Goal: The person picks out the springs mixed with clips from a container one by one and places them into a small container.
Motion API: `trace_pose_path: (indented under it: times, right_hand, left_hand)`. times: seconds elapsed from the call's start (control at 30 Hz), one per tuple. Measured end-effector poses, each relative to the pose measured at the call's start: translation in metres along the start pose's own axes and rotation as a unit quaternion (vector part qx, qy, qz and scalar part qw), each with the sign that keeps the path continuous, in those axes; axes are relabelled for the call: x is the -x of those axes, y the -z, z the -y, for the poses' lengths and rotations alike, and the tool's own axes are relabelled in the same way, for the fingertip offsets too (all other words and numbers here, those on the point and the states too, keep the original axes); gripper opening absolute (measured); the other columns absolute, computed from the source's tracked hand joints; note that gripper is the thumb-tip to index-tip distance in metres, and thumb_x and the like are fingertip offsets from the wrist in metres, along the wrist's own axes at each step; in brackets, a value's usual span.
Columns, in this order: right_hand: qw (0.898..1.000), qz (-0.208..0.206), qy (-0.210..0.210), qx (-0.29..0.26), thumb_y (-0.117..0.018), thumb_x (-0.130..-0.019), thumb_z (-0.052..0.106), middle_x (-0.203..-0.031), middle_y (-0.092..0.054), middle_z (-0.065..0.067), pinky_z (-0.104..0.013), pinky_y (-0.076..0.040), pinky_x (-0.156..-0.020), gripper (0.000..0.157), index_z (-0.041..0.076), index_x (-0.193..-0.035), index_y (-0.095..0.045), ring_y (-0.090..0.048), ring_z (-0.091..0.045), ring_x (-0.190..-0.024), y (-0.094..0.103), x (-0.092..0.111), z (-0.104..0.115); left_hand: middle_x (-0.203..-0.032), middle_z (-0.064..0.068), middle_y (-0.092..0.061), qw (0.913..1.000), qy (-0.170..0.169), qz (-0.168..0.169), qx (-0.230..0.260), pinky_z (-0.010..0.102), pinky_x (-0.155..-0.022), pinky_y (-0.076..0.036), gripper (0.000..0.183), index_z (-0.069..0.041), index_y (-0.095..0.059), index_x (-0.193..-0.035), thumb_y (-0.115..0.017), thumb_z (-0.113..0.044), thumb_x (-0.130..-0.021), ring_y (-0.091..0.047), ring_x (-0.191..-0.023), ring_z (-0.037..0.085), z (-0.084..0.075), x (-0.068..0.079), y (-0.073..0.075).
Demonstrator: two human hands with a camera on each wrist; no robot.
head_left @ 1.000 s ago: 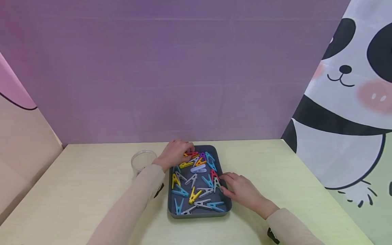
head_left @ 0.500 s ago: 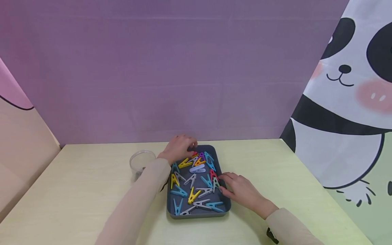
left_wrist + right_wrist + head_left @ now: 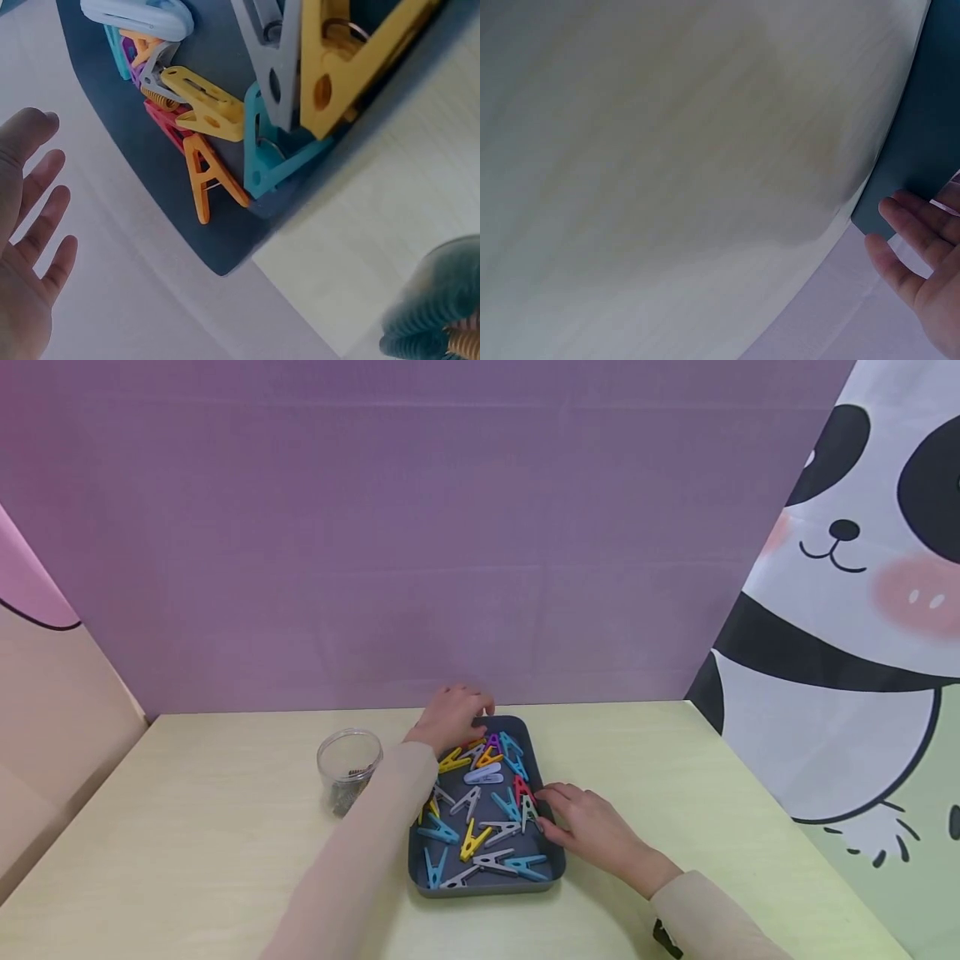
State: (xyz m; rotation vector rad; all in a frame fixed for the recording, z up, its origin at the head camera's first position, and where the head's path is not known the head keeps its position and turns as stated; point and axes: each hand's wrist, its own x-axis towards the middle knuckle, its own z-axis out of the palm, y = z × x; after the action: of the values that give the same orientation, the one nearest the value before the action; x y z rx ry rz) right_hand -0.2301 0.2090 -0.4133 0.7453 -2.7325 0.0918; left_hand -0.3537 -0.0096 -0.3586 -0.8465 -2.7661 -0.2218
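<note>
A dark grey tray [image 3: 487, 887] holds many clothespins in blue, yellow, grey, red, orange and purple. My left hand [image 3: 450, 718] hovers at the tray's far end, its fingertips by the back rim. In the left wrist view that hand [image 3: 30, 247] has loosely spread fingers with nothing between them, beside the corner where an orange clothespin [image 3: 204, 176] and a yellow clothespin [image 3: 206, 105] lie. My right hand [image 3: 592, 827] rests at the tray's right rim, near a red clothespin [image 3: 522, 790]. In the right wrist view its fingers [image 3: 922, 232] touch the tray's outer wall [image 3: 922, 127].
A clear round jar [image 3: 348, 760] with small dark contents stands left of the tray, partly behind the left sleeve [image 3: 367, 852]. The pale wooden table [image 3: 225, 827] ends at a purple backdrop [image 3: 360, 568]. A panda-print wall [image 3: 840, 718] rises at the right.
My left hand has moved right and slightly away along the tray's far end, covering red clothespins there. More of the jar and a yellow clothespin shows. My right hand stays put.
</note>
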Motion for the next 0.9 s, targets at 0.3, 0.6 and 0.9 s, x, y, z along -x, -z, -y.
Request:
trace_pose_path:
  times: [0.3,0.6,0.9]
  right_hand:
    - [1.000,-0.002,0.000,0.000,-0.063,-0.083,0.032,-0.109,-0.063,-0.007,-0.036,-0.051,-0.081,0.036,0.008,-0.109,-0.061,-0.062,-0.020,-0.095,0.000,0.000,0.000]
    - [1.000,-0.005,0.005,0.000,-0.063,-0.083,0.032,-0.109,-0.063,-0.007,-0.036,-0.051,-0.080,0.036,0.007,-0.109,-0.061,-0.062,-0.020,-0.095,0.002,0.001,0.000]
    - [1.000,-0.020,0.024,0.001,-0.062,-0.084,0.030,-0.107,-0.063,-0.006,-0.035,-0.051,-0.079,0.034,0.007,-0.108,-0.061,-0.062,-0.019,-0.093,0.002,0.002,-0.001]
  left_hand:
    - [-0.110,-0.004,-0.061,0.9998,-0.002,0.015,-0.017,0.040,-0.099,-0.035,0.028,-0.024,-0.060,-0.109,-0.066,-0.032,-0.082,-0.050,-0.106,0.019,0.002,-0.003,-0.011]
    - [-0.106,-0.004,-0.064,0.9980,-0.029,0.036,-0.043,0.040,-0.098,-0.037,0.024,-0.023,-0.063,-0.105,-0.066,-0.028,-0.083,-0.053,-0.100,0.018,0.001,-0.003,-0.013]
    - [-0.099,-0.006,-0.066,0.9961,-0.042,0.048,-0.061,0.039,-0.097,-0.039,0.022,-0.023,-0.066,-0.102,-0.069,-0.027,-0.081,-0.055,-0.096,0.017,0.000,-0.006,-0.013]
